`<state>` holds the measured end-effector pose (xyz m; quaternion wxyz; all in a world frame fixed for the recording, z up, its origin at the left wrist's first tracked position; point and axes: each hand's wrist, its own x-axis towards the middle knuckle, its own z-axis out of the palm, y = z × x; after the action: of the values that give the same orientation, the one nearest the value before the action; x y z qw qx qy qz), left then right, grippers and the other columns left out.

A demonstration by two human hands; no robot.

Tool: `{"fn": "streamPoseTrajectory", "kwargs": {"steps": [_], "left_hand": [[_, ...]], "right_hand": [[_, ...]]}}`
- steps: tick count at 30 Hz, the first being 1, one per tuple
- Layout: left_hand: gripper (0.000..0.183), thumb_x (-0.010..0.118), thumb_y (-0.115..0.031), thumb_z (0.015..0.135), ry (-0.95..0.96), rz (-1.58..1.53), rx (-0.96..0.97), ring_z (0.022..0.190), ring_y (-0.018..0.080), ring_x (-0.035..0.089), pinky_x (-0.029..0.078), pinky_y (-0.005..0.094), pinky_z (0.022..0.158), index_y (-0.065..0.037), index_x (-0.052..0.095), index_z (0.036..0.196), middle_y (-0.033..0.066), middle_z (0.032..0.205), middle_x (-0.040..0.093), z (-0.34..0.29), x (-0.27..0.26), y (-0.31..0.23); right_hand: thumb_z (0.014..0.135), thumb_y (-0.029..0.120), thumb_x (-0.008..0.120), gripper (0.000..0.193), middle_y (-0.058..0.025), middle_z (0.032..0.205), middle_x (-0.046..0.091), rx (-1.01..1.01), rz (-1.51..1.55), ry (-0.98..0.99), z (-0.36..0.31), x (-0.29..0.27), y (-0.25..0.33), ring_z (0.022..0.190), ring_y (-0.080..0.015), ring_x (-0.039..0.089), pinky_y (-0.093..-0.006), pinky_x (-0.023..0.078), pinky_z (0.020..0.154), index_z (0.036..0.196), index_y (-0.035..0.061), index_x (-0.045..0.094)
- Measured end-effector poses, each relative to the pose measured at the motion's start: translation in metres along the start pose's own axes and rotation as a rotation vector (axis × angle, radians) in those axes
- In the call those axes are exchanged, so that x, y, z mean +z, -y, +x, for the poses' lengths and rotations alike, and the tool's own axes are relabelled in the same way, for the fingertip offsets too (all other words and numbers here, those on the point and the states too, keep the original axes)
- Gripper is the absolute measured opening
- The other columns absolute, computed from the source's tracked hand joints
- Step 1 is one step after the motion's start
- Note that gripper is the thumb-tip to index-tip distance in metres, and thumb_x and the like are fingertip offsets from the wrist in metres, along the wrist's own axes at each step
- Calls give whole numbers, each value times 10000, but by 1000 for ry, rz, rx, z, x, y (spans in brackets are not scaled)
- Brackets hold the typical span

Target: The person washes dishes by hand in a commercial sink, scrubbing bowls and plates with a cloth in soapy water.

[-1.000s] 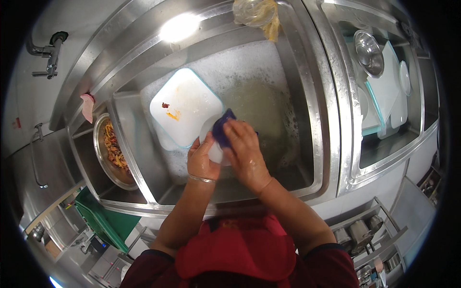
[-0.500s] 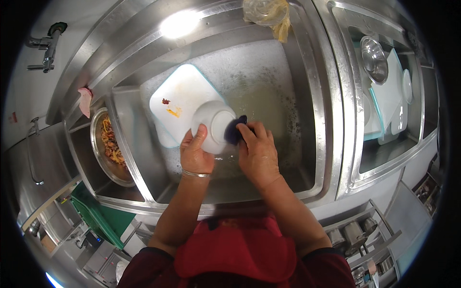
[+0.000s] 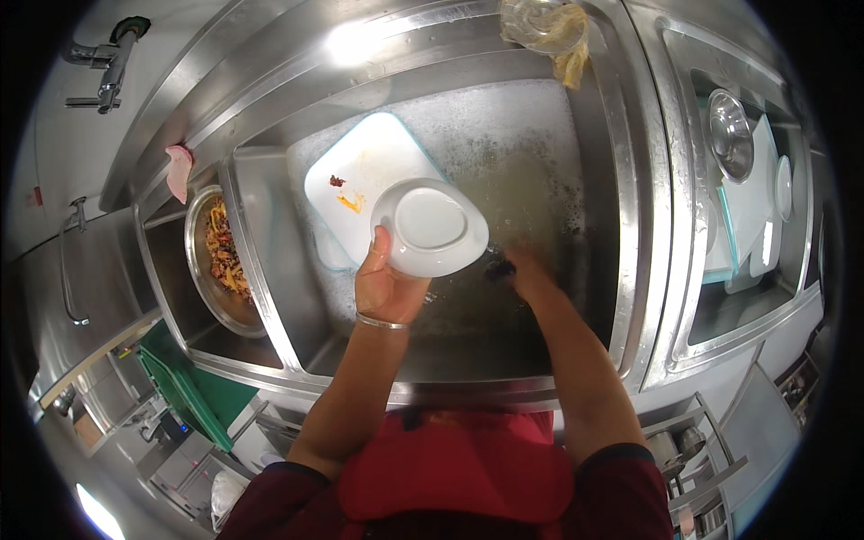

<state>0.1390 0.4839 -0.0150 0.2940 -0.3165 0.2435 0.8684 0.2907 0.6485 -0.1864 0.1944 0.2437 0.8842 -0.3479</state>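
Note:
My left hand (image 3: pixel 385 290), with a bracelet at its wrist, grips the edge of a white dish (image 3: pixel 432 219). The dish is tilted, its underside and foot ring facing up, above the soapy water of the big steel sink (image 3: pixel 261 193). At the water's surface, right of the dish, my right hand (image 3: pixel 533 268) is partly sunk and blurred. A dark blue scrubbing cloth (image 3: pixel 500 268) shows at its fingers. Behind the dish lies a white rectangular tray (image 3: pixel 360 148) with a teal edge, red and orange food bits on it.
A steel bowl of food scraps (image 3: pixel 223 261) sits in the narrow left compartment. A pink cloth (image 3: pixel 179 171) lies on the rim, and a yellowish plastic bag (image 3: pixel 549 31) at the back. The right sink holds a metal bowl (image 3: pixel 730 135) and white dishes. A faucet (image 3: pixel 110 76) stands far left.
My right hand has moved off the dish with the dark blue cloth, right and down into the water. The dish has turned, showing more of its underside. The whole view has shifted slightly.

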Motion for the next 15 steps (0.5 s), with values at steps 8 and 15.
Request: {"fn": "streamPoseTrajectory", "kwargs": {"steps": [8,15], "left_hand": [[401,526,-164,901,-2,230,147,1179,256,453,327,467,1031,-88,410,1278,86,1233,512,0,1,22],[286,551,-22,831,79,197,-1,968,203,586,491,332,823,-9,545,1117,107,1087,601,-7,-16,29]], "right_hand": [[663,-19,614,504,-158,1230,496,-81,1116,-250,-30,-99,113,1159,-238,472,-323,412,927,1149,49,499],[636,156,629,427,-100,1247,506,-378,396,-475,-40,-114,179,1189,-335,438,-422,311,988,1061,135,595]]}}
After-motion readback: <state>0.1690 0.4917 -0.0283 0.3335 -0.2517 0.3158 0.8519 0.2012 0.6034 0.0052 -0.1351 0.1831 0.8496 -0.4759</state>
